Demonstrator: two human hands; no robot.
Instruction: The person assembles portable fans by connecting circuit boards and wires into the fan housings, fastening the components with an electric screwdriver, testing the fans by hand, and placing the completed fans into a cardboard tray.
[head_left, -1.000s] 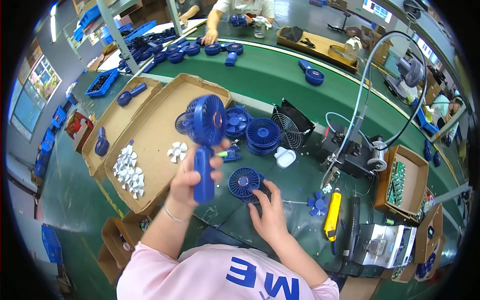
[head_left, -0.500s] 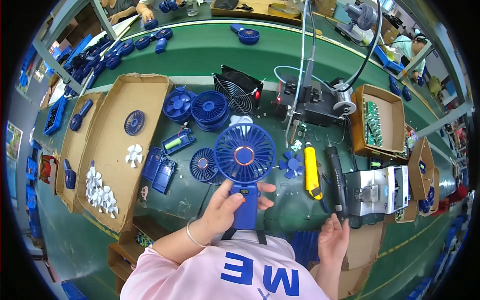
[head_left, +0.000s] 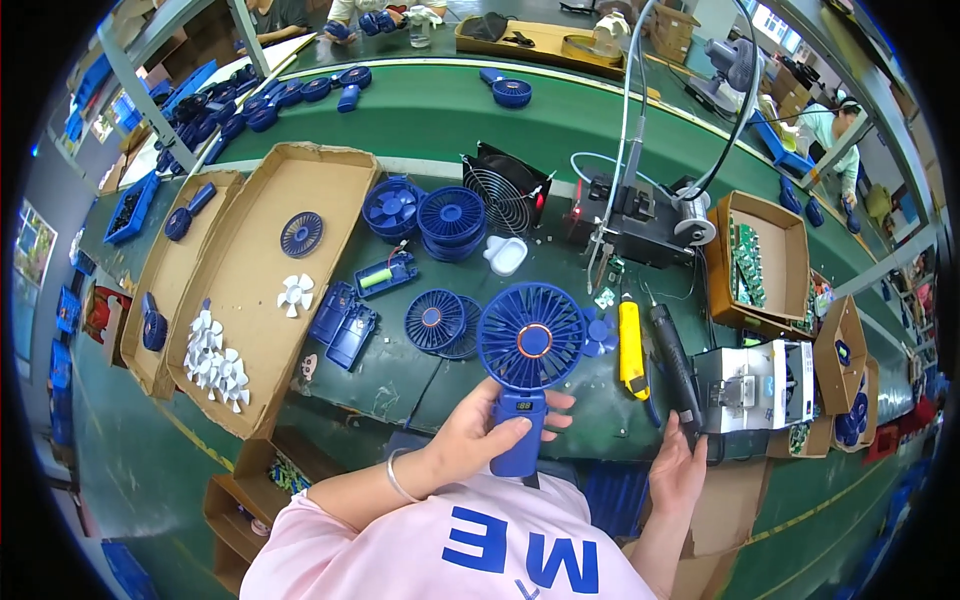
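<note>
My left hand is closed round the handle of a blue handheld fan, which is upright with its round grille facing me. A small display is lit on the handle, and my thumb rests just below it. My right hand is palm up at the bench's front edge, fingers apart, its fingertips at the lower end of a black electric screwdriver. Left of that tool is a yellow utility knife. Behind the held fan are a loose blue fan blade and round blue grilles.
A cardboard tray on the left holds white fan blades. Blue fan housings, a black cooling fan and a soldering machine stand farther back. Right are a box of green circuit boards and a white device. People work beyond the green conveyor.
The view has shifted. My left hand and the handheld fan have moved lower and slightly right. My right hand has come closer around the screwdriver's lower end.
</note>
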